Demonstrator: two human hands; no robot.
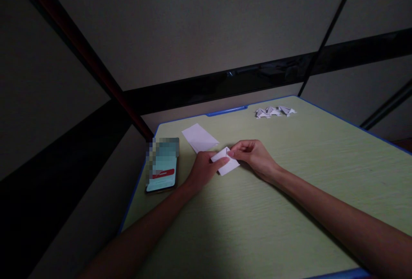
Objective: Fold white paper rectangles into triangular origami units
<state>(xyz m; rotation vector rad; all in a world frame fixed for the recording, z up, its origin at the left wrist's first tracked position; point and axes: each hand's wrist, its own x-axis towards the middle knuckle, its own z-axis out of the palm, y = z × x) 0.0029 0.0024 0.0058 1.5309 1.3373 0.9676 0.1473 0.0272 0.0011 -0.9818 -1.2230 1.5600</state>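
Where we hold the folded paper (230,168): at the centre of our clock, between both hands over the green table (322,154); whether it touches the top, we cannot tell.
Left hand (202,171): our left forearm (144,231) slants in from eight o'clock, thumb laid across the paper's face, fingers behind it mostly hidden.
Right hand (255,157): our right forearm (328,212) slants in from four o'clock, wrist slightly bent, thumb and forefinger pinching narrowly at the paper's one o'clock edge.
Loose sheet (199,137): at ten o'clock, just beyond our left hand.
Phone (165,164): at nine o'clock, screen lit.
White paper figures (273,111): three, side by side at two o'clock, well apart.
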